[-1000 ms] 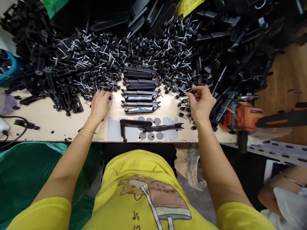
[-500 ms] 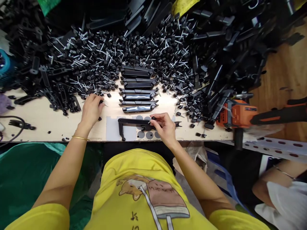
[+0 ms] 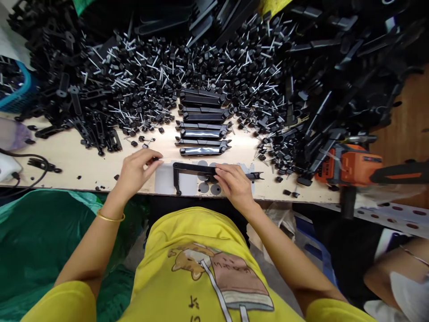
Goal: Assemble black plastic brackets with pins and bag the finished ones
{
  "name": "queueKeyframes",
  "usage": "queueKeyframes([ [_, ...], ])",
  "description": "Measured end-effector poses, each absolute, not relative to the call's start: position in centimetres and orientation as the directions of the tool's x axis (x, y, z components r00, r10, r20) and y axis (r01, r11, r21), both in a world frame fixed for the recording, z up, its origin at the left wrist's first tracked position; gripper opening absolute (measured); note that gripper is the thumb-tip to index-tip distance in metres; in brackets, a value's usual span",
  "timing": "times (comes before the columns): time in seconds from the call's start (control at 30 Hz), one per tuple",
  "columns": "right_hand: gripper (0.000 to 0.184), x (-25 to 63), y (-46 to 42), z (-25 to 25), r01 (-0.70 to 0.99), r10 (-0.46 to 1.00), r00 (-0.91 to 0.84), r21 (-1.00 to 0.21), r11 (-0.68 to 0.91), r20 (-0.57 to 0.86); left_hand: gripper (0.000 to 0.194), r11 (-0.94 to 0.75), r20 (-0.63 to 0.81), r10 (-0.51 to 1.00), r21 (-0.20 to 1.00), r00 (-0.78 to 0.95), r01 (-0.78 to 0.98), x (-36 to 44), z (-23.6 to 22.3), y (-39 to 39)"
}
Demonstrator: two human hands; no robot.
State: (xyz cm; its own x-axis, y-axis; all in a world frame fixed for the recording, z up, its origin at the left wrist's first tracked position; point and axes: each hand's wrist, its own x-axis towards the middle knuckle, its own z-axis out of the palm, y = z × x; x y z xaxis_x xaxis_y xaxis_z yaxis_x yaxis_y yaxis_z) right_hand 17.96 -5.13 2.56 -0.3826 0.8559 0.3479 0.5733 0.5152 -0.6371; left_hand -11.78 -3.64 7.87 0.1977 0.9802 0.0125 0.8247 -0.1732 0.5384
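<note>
Your left hand (image 3: pixel 136 174) is up over the light wooden counter (image 3: pixel 70 152), and its thumb and finger pinch a small black plastic knob (image 3: pixel 155 158). The tips are just beside the left end of a long black plastic arm with joints (image 3: pixel 196 168). That arm lies flat near the front edge, right in front of your yellow shirt (image 3: pixel 187 228). One short part of it bends down toward you at the left, and a part with a forked end pokes out to the right. Under it are flat grey patches (image 3: pixel 163 179) and dark grey dots (image 3: pixel 215 189). Your right hand (image 3: pixel 236 185) has its fingers bent and touching the middle joint of the arm, but you can't tell if they are squeezed shut, because they hide what is under them. Behind the arm, shiny black folded arms (image 3: pixel 203 151) lie in a neat row going away from you. Past them and on both sides is a big heap of black knobs with silver pins (image 3: pixel 161 71). An orange and black power tool (image 3: pixel 350 165) is at the right end.
</note>
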Motion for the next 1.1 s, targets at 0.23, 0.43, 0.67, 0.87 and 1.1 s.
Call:
queueKeyframes([
  [0.23, 0.034, 19.7, -5.7, 2.0, 0.536, 0.799, -0.48, -0.601, 0.594, 0.362, 0.021, -0.261, -0.048, 0.945, 0.489, 0.325, 0.832, -10.1, 7.4, -4.2],
  [0.43, 0.041, 19.2, -6.1, 1.4, 0.558, 0.799, -0.443, -0.572, 0.601, 0.407, 0.02, -0.327, -0.192, 0.903, 0.273, 0.385, 0.905, -8.7, 8.6, -4.0],
  [0.67, 0.053, 19.6, -5.8, 0.1, 0.594, 0.78, -0.5, -0.506, 0.625, 0.377, 0.016, -0.458, -0.076, 0.849, 0.385, 0.522, 0.801, -8.0, 7.7, -3.6],
  [0.87, 0.06, 19.6, -6.3, -1.3, 0.684, 0.773, -0.531, -0.363, 0.633, 0.347, 0.023, -0.248, 0.038, 0.954, 0.658, 0.297, 0.711, -9.3, 4.6, -3.7],
  [1.1, 0.062, 19.3, -6.5, -1.9, 0.744, 0.785, -0.517, -0.275, 0.609, 0.342, 0.037, 0.092, -0.195, 0.971, 0.839, 0.14, 0.536, -9.3, 3.7, -3.4],
])
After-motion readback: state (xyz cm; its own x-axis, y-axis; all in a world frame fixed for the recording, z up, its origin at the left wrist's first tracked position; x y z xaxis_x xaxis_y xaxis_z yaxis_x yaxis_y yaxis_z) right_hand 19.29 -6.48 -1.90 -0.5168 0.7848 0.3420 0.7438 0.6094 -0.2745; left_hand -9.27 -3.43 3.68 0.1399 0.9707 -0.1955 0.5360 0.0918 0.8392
